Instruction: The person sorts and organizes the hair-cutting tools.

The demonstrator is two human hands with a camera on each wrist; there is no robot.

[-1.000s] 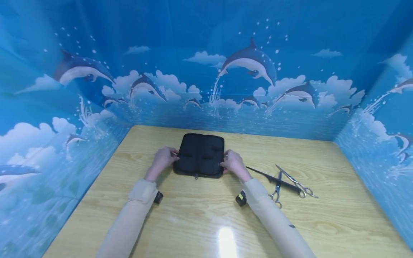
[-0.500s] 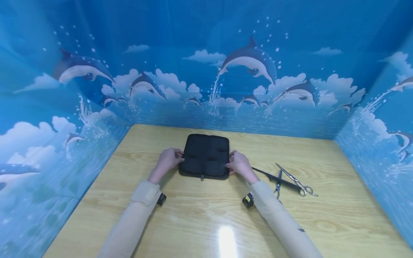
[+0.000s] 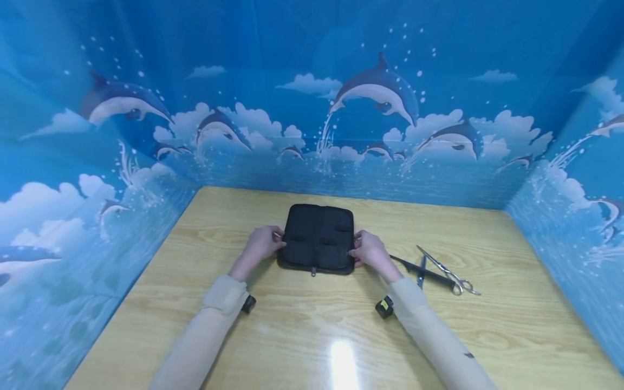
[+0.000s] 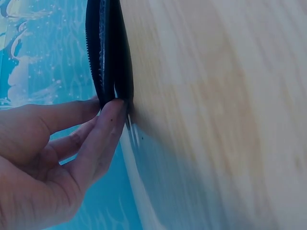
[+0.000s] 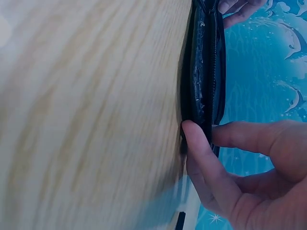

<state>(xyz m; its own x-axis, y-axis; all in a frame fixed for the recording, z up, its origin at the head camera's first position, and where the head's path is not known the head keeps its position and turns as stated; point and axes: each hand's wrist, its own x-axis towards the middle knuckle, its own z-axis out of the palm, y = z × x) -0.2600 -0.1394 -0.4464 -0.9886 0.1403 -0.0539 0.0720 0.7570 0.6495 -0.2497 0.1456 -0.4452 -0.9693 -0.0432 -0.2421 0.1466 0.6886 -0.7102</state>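
A black zippered case lies spread flat near the middle of the table, its inner slots facing up and a zipper pull at the front edge. My left hand pinches its left edge between thumb and fingers. On the opposite side, my right hand pinches the right edge. In the left wrist view, the thumb and fingers of the left hand close on the thin edge of the case. The right wrist view has the right hand gripping the case's zipper-lined edge likewise.
Right of the case, a black comb lies across a pair of scissors, partly hidden by the right sleeve. Another pair of silver scissors rests beside them. Dolphin-printed blue sheets wall the wooden table at the back and sides.
Both hands have moved the case to the right along the table, keeping their grip on its two sides. My right sleeve now covers more of the scissors beneath the comb.
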